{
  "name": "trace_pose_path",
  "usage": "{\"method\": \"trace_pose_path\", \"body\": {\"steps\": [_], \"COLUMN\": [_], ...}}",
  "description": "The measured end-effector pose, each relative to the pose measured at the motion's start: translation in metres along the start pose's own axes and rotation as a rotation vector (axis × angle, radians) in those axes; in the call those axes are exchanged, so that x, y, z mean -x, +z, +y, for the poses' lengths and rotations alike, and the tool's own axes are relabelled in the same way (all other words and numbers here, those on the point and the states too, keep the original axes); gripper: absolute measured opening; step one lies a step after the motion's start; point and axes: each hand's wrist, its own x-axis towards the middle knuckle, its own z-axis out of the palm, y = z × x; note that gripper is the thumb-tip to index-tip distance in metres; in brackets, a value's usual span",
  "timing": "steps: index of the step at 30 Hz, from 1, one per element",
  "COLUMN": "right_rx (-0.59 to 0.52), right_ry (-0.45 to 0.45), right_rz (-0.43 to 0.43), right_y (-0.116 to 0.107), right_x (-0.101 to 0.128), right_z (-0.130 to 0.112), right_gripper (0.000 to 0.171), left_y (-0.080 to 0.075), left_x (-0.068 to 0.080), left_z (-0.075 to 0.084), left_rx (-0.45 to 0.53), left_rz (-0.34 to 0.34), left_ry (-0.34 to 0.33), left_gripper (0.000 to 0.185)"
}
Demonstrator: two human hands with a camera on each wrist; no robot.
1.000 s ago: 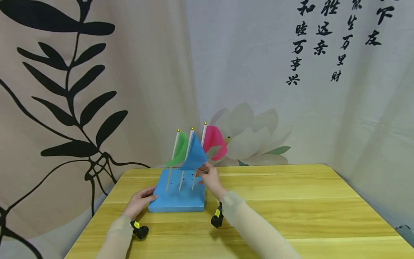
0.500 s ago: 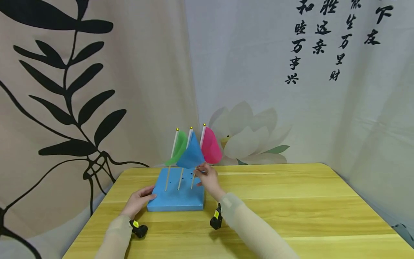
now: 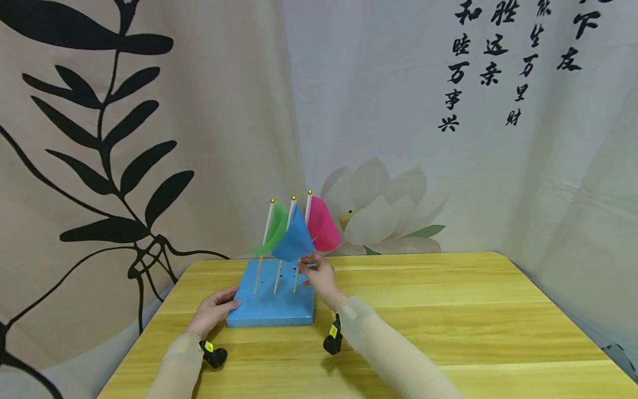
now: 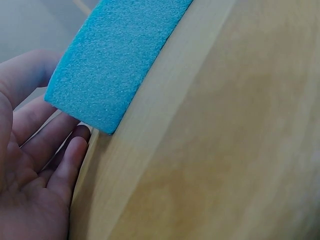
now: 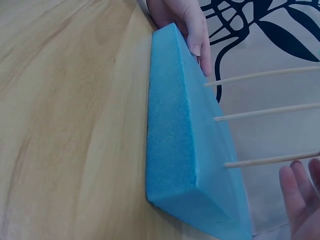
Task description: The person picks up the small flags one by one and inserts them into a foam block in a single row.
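A blue foam block lies flat on the table, with three small flags planted in a row by thin wooden sticks. The green flag is leftmost, the blue flag in the middle and the pink flag at the right, partly behind the blue cloth. My left hand holds the block's left edge, thumb over the top. My right hand pinches the pink flag's stick low down, below the cloth. All three sticks lean slightly right at the top in the head view.
Several small holes dot the block's top behind the sticks. The wooden table stretches out to the right. Behind it hangs a pale curtain with printed leaves, a flower and characters. Each wrist wears a black camera.
The pink flag's top has swung a little left, bringing its stick nearer to parallel with the others. Its foot stays in the block. The right hand has shifted slightly; the left hand keeps its place.
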Motion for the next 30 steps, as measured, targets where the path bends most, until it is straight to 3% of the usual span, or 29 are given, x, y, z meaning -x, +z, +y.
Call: {"method": "trace_pose_path", "body": {"steps": [11, 21, 25, 30], "right_rx": [-0.018, 0.063, 0.162, 0.466], "right_ry": [-0.021, -0.030, -0.003, 0.016], "right_rz": [-0.010, -0.022, 0.022, 0.087], "right_y": [-0.021, -0.093, -0.126, -0.165], "right_x": [-0.002, -0.020, -0.022, -0.019], "right_z": [0.007, 0.036, 0.044, 0.045], "right_gripper": [0.024, 0.027, 0.025, 0.025], "left_y": [0.006, -0.002, -0.013, -0.032], "left_x": [-0.009, -0.016, -0.014, -0.012], "left_z": [0.000, 0.002, 0.010, 0.026], "left_rx": [-0.008, -0.053, -0.108, -0.261], "left_rz": [-0.010, -0.059, -0.097, -0.099], "left_ry": [0.014, 0.027, 0.032, 0.110], "left_gripper": [0.064, 0.064, 0.060, 0.056]}}
